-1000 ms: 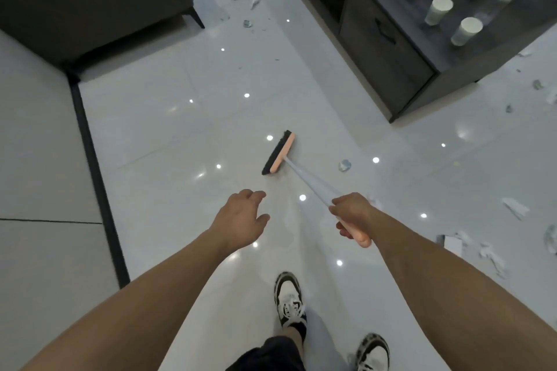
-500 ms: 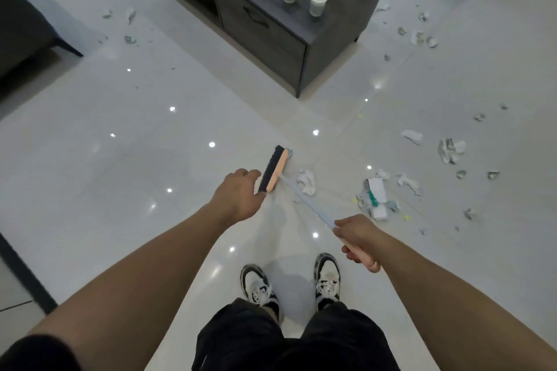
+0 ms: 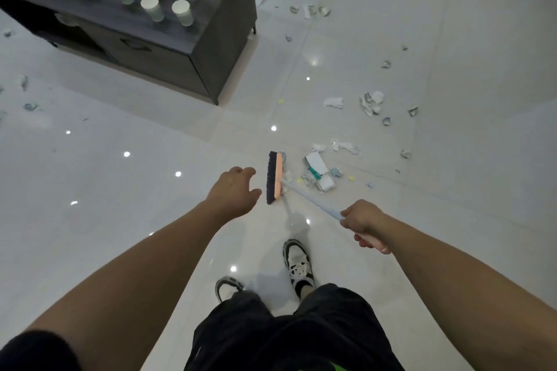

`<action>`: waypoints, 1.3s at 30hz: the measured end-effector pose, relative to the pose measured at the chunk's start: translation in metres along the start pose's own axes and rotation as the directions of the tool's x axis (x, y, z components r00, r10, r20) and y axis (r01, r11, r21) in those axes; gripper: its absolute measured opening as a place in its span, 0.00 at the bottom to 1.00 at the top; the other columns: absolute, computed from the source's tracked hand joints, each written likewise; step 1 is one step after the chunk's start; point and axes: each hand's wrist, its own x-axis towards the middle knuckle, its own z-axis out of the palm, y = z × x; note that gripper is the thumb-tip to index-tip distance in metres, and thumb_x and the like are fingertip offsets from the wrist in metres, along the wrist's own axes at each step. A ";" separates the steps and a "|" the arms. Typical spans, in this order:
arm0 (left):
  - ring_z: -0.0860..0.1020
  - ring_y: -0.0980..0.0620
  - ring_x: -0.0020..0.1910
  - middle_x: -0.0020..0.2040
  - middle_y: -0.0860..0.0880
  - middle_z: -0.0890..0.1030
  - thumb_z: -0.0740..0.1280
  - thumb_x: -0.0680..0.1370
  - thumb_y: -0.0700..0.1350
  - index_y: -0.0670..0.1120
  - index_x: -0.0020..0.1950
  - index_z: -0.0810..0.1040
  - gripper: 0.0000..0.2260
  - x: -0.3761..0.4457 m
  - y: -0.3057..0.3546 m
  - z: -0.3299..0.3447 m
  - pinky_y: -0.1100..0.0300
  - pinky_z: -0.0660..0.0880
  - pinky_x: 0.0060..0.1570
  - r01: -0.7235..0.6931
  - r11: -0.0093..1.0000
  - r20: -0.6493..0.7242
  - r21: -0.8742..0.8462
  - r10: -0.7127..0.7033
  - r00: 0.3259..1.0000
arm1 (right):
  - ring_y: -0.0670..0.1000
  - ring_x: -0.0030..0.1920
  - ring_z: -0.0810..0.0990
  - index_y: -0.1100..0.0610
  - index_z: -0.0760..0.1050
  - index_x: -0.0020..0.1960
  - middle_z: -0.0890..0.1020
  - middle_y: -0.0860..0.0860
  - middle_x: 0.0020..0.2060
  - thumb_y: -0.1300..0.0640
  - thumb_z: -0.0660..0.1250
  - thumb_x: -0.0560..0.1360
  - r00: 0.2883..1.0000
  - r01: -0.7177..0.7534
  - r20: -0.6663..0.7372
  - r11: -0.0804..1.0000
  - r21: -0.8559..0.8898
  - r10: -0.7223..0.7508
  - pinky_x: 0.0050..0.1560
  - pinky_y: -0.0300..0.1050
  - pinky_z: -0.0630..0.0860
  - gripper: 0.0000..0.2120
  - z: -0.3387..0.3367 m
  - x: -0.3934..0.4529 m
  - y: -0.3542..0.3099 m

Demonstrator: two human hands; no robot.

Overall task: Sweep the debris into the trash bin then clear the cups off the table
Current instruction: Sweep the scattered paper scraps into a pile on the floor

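Head view: cups (image 3: 150, 6) run off-frame (right hand (image 3: 363, 221) hides broom (image 3: 275, 178) grip).

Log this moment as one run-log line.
phase: sweeping | right hand: grips broom handle | left hand: free, open | debris: right of broom head | cups: on table

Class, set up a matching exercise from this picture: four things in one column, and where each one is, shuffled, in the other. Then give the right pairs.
Things:
1. cups
2. broom
3. debris
4. left hand

Places:
A. on the floor, right of the broom head
B. held by the right hand
C. on the dark table
D. open, just left of the broom head

Pairs: 1-C, 2-B, 3-A, 4-D
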 end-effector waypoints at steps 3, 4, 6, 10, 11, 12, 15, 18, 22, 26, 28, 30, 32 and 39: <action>0.71 0.44 0.65 0.68 0.44 0.71 0.64 0.78 0.52 0.48 0.74 0.67 0.24 0.009 0.038 0.004 0.51 0.71 0.61 -0.049 0.999 0.017 0.022 0.049 0.999 | 0.56 0.34 0.75 0.61 0.75 0.64 0.80 0.63 0.51 0.62 0.63 0.78 0.999 0.004 -0.042 1.000 -0.013 -0.004 0.30 0.41 0.72 0.15 -0.034 -0.001 0.021; 0.70 0.44 0.65 0.68 0.44 0.71 0.64 0.78 0.52 0.48 0.74 0.67 0.24 0.011 0.048 0.005 0.51 0.70 0.61 -0.064 0.997 0.023 0.030 0.063 0.998 | 0.57 0.35 0.75 0.62 0.75 0.63 0.80 0.63 0.52 0.63 0.63 0.78 0.998 0.010 -0.060 1.000 -0.026 -0.011 0.32 0.42 0.72 0.15 -0.045 -0.003 0.025; 0.70 0.44 0.65 0.69 0.45 0.71 0.64 0.79 0.52 0.48 0.74 0.67 0.24 0.015 0.067 0.006 0.51 0.70 0.62 -0.092 0.995 0.030 0.046 0.090 0.995 | 0.58 0.37 0.76 0.62 0.76 0.62 0.79 0.63 0.53 0.65 0.61 0.77 0.994 0.029 -0.101 0.998 -0.059 -0.035 0.35 0.45 0.74 0.14 -0.062 -0.008 0.030; 0.71 0.45 0.65 0.68 0.45 0.72 0.64 0.79 0.52 0.48 0.74 0.67 0.24 0.022 0.090 0.000 0.51 0.71 0.62 -0.136 0.987 0.036 0.085 0.133 0.990 | 0.59 0.38 0.77 0.63 0.74 0.59 0.78 0.63 0.53 0.67 0.59 0.76 0.986 0.038 -0.157 0.989 -0.142 -0.060 0.35 0.44 0.74 0.13 -0.077 -0.017 0.026; 0.71 0.45 0.65 0.68 0.45 0.72 0.64 0.79 0.52 0.48 0.74 0.67 0.24 0.023 0.092 -0.003 0.52 0.71 0.62 -0.141 0.986 0.035 0.090 0.138 0.990 | 0.58 0.38 0.77 0.63 0.73 0.59 0.77 0.62 0.52 0.68 0.58 0.76 0.985 0.051 -0.156 0.986 -0.160 -0.076 0.33 0.43 0.73 0.13 -0.077 -0.019 0.023; 0.70 0.45 0.65 0.68 0.45 0.71 0.64 0.79 0.52 0.48 0.74 0.67 0.24 0.023 0.093 -0.007 0.52 0.71 0.62 -0.141 0.986 0.030 0.091 0.139 0.990 | 0.57 0.37 0.76 0.62 0.72 0.59 0.77 0.61 0.50 0.68 0.58 0.76 0.984 0.068 -0.151 0.983 -0.169 -0.094 0.30 0.42 0.72 0.13 -0.075 -0.020 0.019; 0.69 0.44 0.67 0.70 0.46 0.70 0.64 0.79 0.52 0.48 0.74 0.66 0.25 0.023 0.087 -0.023 0.52 0.69 0.63 -0.128 0.989 0.007 0.074 0.127 0.992 | 0.55 0.34 0.72 0.59 0.72 0.53 0.76 0.59 0.44 0.67 0.57 0.74 0.985 0.098 -0.129 0.987 -0.127 -0.115 0.25 0.38 0.68 0.10 -0.066 -0.022 -0.003; 0.68 0.44 0.68 0.71 0.46 0.69 0.63 0.79 0.52 0.48 0.75 0.65 0.25 0.022 0.065 -0.046 0.51 0.69 0.64 -0.095 0.995 -0.027 0.036 0.096 0.995 | 0.55 0.34 0.70 0.58 0.72 0.51 0.75 0.58 0.43 0.66 0.59 0.74 0.988 0.110 -0.098 0.992 -0.067 -0.116 0.24 0.37 0.66 0.08 -0.049 -0.023 -0.041; 0.68 0.44 0.69 0.71 0.45 0.69 0.63 0.79 0.53 0.48 0.75 0.65 0.25 0.021 0.006 -0.085 0.51 0.69 0.65 -0.028 0.999 -0.104 -0.030 0.025 0.994 | 0.53 0.32 0.68 0.61 0.73 0.51 0.72 0.58 0.40 0.65 0.61 0.75 0.990 0.133 -0.035 0.991 -0.023 -0.134 0.26 0.38 0.65 0.06 -0.013 -0.026 -0.110; 0.67 0.45 0.69 0.72 0.46 0.68 0.63 0.79 0.53 0.49 0.76 0.64 0.25 0.018 -0.085 -0.126 0.52 0.69 0.65 0.082 0.989 -0.179 -0.120 -0.102 0.979 | 0.54 0.30 0.70 0.61 0.75 0.52 0.71 0.58 0.39 0.66 0.64 0.73 0.970 0.242 0.041 0.970 -0.037 -0.241 0.28 0.40 0.66 0.08 0.041 -0.036 -0.202; 0.68 0.45 0.69 0.71 0.46 0.68 0.63 0.79 0.53 0.48 0.75 0.65 0.25 0.017 -0.141 -0.147 0.52 0.69 0.63 0.133 0.978 -0.207 -0.163 -0.166 0.964 | 0.54 0.32 0.71 0.63 0.76 0.55 0.72 0.58 0.41 0.65 0.66 0.75 0.955 0.292 0.079 0.955 -0.056 -0.287 0.27 0.38 0.67 0.09 0.077 -0.041 -0.252; 0.67 0.45 0.69 0.71 0.46 0.69 0.63 0.79 0.52 0.48 0.75 0.65 0.25 0.017 -0.200 -0.169 0.52 0.69 0.64 0.177 0.963 -0.220 -0.201 -0.221 0.950 | 0.54 0.35 0.71 0.62 0.75 0.58 0.73 0.58 0.44 0.64 0.67 0.76 0.943 0.322 0.118 0.944 -0.070 -0.312 0.25 0.37 0.67 0.10 0.117 -0.047 -0.305; 0.68 0.45 0.68 0.70 0.45 0.69 0.63 0.79 0.52 0.48 0.75 0.65 0.25 0.015 -0.261 -0.192 0.52 0.69 0.64 0.217 0.947 -0.228 -0.238 -0.271 0.935 | 0.54 0.36 0.71 0.61 0.75 0.58 0.73 0.57 0.45 0.63 0.67 0.77 0.933 0.343 0.144 0.935 -0.092 -0.328 0.24 0.36 0.67 0.09 0.162 -0.056 -0.356; 0.70 0.45 0.65 0.68 0.46 0.71 0.63 0.79 0.54 0.49 0.74 0.66 0.25 -0.003 -0.459 -0.276 0.53 0.71 0.60 0.361 0.871 -0.223 -0.335 -0.445 0.867 | 0.54 0.32 0.71 0.62 0.74 0.46 0.71 0.57 0.38 0.63 0.67 0.77 0.900 0.406 0.240 0.900 -0.161 -0.363 0.24 0.36 0.66 0.03 0.318 -0.099 -0.522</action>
